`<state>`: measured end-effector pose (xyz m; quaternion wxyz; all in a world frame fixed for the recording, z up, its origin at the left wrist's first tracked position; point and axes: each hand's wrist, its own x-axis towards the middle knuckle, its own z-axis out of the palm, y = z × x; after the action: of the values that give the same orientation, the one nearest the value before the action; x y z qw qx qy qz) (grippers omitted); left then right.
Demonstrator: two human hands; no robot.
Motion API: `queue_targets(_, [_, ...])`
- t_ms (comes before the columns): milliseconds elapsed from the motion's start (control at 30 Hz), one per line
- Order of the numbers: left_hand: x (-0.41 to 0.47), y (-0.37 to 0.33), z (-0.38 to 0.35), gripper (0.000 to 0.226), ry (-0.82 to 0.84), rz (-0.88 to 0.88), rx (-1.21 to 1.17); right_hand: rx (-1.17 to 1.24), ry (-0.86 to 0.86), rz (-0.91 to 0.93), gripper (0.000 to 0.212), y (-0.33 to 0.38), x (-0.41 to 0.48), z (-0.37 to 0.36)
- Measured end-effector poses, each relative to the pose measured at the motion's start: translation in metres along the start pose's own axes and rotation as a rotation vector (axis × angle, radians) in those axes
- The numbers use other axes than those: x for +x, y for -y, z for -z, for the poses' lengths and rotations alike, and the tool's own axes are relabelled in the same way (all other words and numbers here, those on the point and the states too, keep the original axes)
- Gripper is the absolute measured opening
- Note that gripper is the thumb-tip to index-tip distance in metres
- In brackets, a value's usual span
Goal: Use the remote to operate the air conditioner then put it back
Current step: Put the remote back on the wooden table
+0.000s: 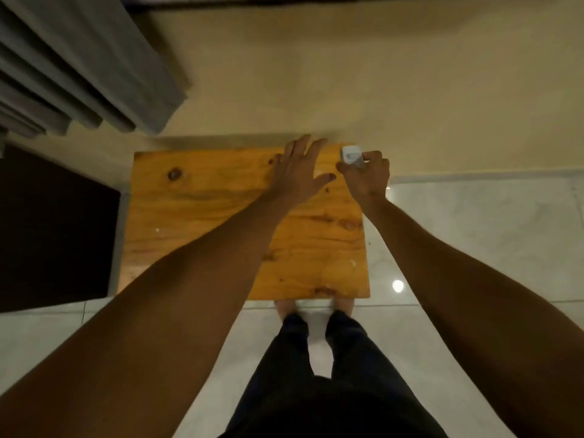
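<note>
A small white remote [351,156] is gripped in my right hand [368,177], over the far right corner of a square wooden table [221,222]. Only the remote's top end shows above my fingers; the rest is hidden in my fist. My left hand [300,172] hovers just left of it over the table's far edge, fingers spread and holding nothing. No air conditioner is in view.
The table stands against a cream wall [347,83]. Grey curtains [79,64] hang at the upper left, above a dark panel [53,229] beside the table. Glossy white floor tiles [474,232] lie to the right. My legs and feet [316,343] stand at the table's near edge.
</note>
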<state>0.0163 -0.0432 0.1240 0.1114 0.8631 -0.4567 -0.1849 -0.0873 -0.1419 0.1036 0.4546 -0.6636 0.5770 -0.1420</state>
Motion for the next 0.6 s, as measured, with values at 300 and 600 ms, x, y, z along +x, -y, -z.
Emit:
queue_targets(300, [-0.041, 0.069, -0.101, 0.069, 0.275, 0.091, 0.001, -0.275, 0.153, -0.068, 0.048, -0.11, -0.04, -0.071])
queue_targets(600, [-0.057, 0.097, -0.166, 0.072, 0.309, 0.059, 0.158, -0.387, 0.127, -0.193, 0.078, -0.151, -0.05, -0.105])
